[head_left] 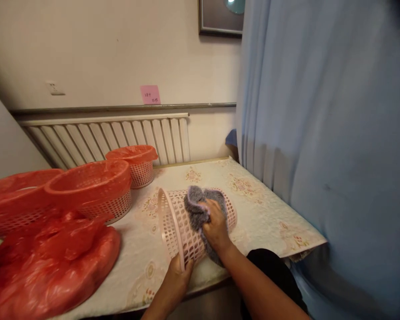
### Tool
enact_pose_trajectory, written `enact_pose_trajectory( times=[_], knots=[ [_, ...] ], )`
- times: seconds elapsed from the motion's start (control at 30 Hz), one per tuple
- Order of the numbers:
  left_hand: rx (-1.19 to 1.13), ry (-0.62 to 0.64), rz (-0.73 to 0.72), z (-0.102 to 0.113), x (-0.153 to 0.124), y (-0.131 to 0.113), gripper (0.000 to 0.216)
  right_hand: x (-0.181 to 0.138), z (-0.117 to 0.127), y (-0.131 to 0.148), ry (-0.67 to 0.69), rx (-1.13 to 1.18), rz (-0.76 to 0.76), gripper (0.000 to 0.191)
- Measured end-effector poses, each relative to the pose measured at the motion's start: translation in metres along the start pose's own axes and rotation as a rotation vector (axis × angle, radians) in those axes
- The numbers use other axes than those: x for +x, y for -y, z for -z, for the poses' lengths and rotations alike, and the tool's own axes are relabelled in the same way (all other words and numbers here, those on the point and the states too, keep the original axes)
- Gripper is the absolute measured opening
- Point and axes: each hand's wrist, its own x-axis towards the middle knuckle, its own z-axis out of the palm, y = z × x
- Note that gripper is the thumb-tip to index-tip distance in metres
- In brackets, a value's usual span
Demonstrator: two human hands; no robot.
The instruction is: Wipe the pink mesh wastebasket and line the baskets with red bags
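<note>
A pale pink perforated plastic basket (180, 218) lies on its side on the table, its open rim turned to the left. My left hand (178, 278) grips the near lower part of that rim, with the thumb over the edge. In my right hand (215, 224) is a bunched grey cloth (196, 206) with a purple edge. That hand presses the cloth against the outer side of the basket, and part of the cloth hangs down on the near side. The fingertips of my right hand are partly buried in the cloth.
The table has a floral cover (253, 213). Several baskets lined with red bags, among them one basket (142, 173) at the back, stand on the left. A red plastic bag heap (60, 266) lies in front. A radiator (126, 133) is behind, a blue curtain (320, 111) on the right.
</note>
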Motion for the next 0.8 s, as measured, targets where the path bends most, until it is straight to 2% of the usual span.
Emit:
enact_pose_trajectory(
  times=[0.1, 0.2, 0.27, 0.33, 0.4, 0.47, 0.6, 0.67, 0.8],
  knots=[
    [0.019, 0.001, 0.013, -0.001, -0.003, 0.006, 0.039, 0.01, 0.008, -0.035, -0.087, -0.144, -0.139, 0.055],
    [0.026, 0.016, 0.007, 0.0, -0.006, 0.009, 0.039, 0.016, 0.02, -0.065, -0.185, -0.277, -0.358, 0.041],
    [0.029, 0.041, -0.003, 0.002, -0.007, 0.01, 0.037, 0.017, 0.026, -0.076, -0.242, -0.311, -0.51, 0.039],
    [0.022, 0.05, -0.005, 0.004, -0.006, 0.009, 0.037, 0.015, 0.027, -0.078, -0.293, -0.316, -0.577, 0.041],
    [0.011, 0.048, -0.003, 0.006, -0.005, 0.007, 0.037, 0.01, 0.021, -0.07, -0.327, -0.308, -0.536, 0.043],
    [0.001, 0.029, 0.006, 0.007, -0.002, 0.007, 0.038, 0.0, 0.011, -0.052, -0.311, -0.272, -0.421, 0.046],
    [-0.006, -0.025, 0.021, 0.007, 0.005, 0.007, 0.035, -0.029, -0.011, 0.003, -0.184, -0.126, -0.124, 0.059],
    [-0.009, -0.005, -0.013, 0.007, 0.006, 0.006, 0.035, -0.041, -0.018, 0.029, -0.114, -0.034, 0.006, 0.062],
    [-0.009, 0.043, -0.07, 0.006, 0.004, 0.007, 0.04, -0.042, -0.019, 0.056, -0.07, 0.067, 0.094, 0.059]
  ],
)
